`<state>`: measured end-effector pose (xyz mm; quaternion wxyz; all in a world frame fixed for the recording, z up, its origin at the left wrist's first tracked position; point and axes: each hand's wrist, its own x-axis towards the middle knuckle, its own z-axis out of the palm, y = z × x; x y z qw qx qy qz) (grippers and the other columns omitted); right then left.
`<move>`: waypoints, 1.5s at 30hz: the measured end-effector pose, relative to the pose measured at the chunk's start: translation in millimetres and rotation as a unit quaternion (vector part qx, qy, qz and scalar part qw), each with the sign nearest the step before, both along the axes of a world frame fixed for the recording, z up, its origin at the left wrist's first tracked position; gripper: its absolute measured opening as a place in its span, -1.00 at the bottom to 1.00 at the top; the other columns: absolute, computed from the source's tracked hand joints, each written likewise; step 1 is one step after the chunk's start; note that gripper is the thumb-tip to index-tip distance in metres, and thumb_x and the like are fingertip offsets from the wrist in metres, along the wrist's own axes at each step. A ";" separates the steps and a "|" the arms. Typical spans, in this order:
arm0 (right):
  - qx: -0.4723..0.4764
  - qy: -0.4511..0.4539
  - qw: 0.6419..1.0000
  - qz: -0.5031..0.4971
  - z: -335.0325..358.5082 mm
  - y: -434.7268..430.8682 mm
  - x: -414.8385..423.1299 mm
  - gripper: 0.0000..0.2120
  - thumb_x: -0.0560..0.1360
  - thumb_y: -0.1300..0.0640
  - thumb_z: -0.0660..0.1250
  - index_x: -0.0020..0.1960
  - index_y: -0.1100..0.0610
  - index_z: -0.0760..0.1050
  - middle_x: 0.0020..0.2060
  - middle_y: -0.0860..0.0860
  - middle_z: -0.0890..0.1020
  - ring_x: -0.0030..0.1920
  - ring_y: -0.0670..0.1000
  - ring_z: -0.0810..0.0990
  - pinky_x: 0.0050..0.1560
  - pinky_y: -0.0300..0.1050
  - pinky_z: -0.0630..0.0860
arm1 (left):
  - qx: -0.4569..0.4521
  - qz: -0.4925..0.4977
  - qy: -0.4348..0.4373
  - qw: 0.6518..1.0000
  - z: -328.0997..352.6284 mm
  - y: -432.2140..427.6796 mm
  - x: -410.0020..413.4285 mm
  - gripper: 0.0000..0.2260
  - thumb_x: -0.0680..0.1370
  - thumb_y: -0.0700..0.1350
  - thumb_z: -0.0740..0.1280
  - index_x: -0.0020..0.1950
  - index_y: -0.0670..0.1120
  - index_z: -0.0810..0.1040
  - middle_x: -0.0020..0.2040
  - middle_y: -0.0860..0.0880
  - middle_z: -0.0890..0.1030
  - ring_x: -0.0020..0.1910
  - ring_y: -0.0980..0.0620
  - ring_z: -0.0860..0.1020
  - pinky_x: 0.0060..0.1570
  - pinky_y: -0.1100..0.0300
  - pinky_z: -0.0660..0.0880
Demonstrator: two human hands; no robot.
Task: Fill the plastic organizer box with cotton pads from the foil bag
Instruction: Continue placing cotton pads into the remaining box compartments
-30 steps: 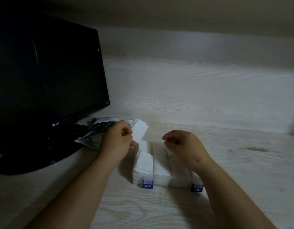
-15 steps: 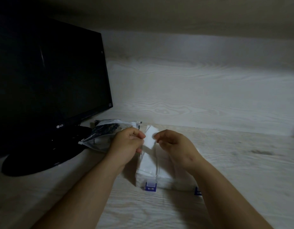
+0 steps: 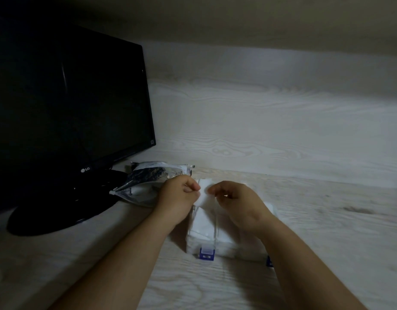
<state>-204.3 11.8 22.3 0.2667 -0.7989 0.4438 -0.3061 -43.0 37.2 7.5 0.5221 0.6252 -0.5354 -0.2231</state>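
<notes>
— What sits on the pale wood desk (image 3: 327,242)?
— A plastic organizer box (image 3: 228,249) with white pads inside. The foil bag (image 3: 146,182) lies behind it to the left, against the monitor (image 3: 70,108) base.
— And the hands?
— The left hand (image 3: 177,202) and right hand (image 3: 240,204) each pinch one cotton pad (image 3: 204,195) above the box.

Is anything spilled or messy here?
Nothing stands out. The foil bag lies beside the monitor stand, pads fill the organizer box neatly, and the left hand and right hand pinch one cotton pad above it.
</notes>
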 end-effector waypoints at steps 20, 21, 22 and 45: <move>-0.043 0.184 0.982 -0.006 -7.1 -3.3 1.5 -0.69 0.56 0.19 0.21 0.20 -0.01 0.62 0.23 -0.02 0.58 0.23 0.03 0.52 0.26 -0.18 0.39 | 0.058 -0.021 -0.082 0.995 -13.9 -7.9 4.0 -0.83 0.46 -0.25 0.44 -0.02 -0.03 0.69 -0.19 0.11 0.58 -0.13 0.16 0.55 -0.01 0.33 0.42; -0.035 0.185 0.982 -0.004 -5.7 -1.8 1.0 -0.69 0.56 0.18 0.20 0.20 -0.01 0.62 0.24 -0.03 0.59 0.23 0.02 0.52 0.26 -0.19 0.38 | 0.061 -0.023 -0.084 0.994 -13.6 -8.0 4.3 -0.81 0.46 -0.25 0.43 0.02 -0.03 0.69 -0.15 0.10 0.60 -0.08 0.15 0.57 0.02 0.33 0.42; -0.026 0.185 0.982 -0.004 -4.5 -0.4 0.5 -0.69 0.57 0.17 0.19 0.20 -0.02 0.62 0.24 -0.05 0.59 0.23 0.01 0.52 0.26 -0.20 0.38 | 0.063 -0.023 -0.085 0.994 -13.5 -8.1 4.4 -0.79 0.46 -0.25 0.43 0.04 -0.04 0.69 -0.12 0.08 0.62 -0.04 0.14 0.58 0.04 0.34 0.42; -0.049 0.055 0.997 -0.015 2.0 11.6 -9.9 -0.69 0.56 0.26 0.20 0.12 -0.01 0.63 0.11 -0.10 0.59 0.06 -0.13 0.52 -0.07 -0.47 0.35 | 0.046 0.000 -0.019 0.999 -1.3 0.3 10.0 -0.81 0.49 -0.27 0.33 -0.08 -0.02 0.70 -0.09 0.05 0.68 -0.01 0.11 0.60 -0.02 0.30 0.42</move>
